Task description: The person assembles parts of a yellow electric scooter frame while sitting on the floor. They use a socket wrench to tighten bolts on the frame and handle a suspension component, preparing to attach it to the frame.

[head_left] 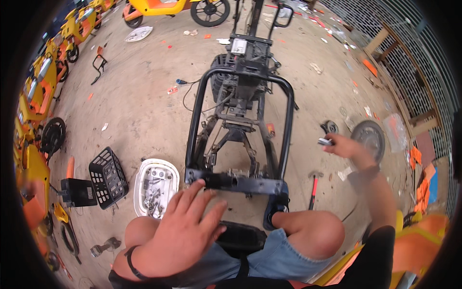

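Left hand, open w/ fingers spread, is at left end of near bar of black frame; can't tell if touching. Frame lies ahead, long axis near to far; left hand's nearer. Right hand, well apart on right, is closed on sm. metal pc. White tray w/ hardware left of frame, hammer right.

A scooter workshop; stripped black frame; yellow scooters
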### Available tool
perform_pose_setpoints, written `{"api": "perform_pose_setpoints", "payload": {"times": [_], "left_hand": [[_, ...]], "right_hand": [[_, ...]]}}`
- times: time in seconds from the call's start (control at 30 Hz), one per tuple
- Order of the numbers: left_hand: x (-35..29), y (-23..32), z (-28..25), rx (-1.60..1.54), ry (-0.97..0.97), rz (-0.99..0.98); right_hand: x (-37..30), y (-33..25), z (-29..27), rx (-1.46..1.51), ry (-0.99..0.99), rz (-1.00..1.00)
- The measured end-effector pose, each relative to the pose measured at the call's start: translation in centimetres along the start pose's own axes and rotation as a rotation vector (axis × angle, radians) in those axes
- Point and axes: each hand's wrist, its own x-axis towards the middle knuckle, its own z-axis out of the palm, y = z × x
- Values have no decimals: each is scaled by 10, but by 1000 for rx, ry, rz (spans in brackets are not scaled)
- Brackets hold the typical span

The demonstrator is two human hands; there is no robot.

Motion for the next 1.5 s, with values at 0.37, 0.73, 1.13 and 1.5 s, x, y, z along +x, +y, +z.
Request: {"api": "perform_pose_setpoints", "payload": {"times": [0.37, 0.73, 1.13, 1.5], "left_hand": [[52, -25, 30, 36, -220, 5], [90, -28, 28, 115, -332, 58], [72, -21, 41, 31, -179, -14], [81, -14, 32, 102, -199, -7]], "right_hand": [[241, -16, 202, 448, 102, -405], [234, -72, 178, 465, 17, -297], [288, -59, 177, 427, -184, -281], [300, -58, 192, 353, -140, -526]]}}
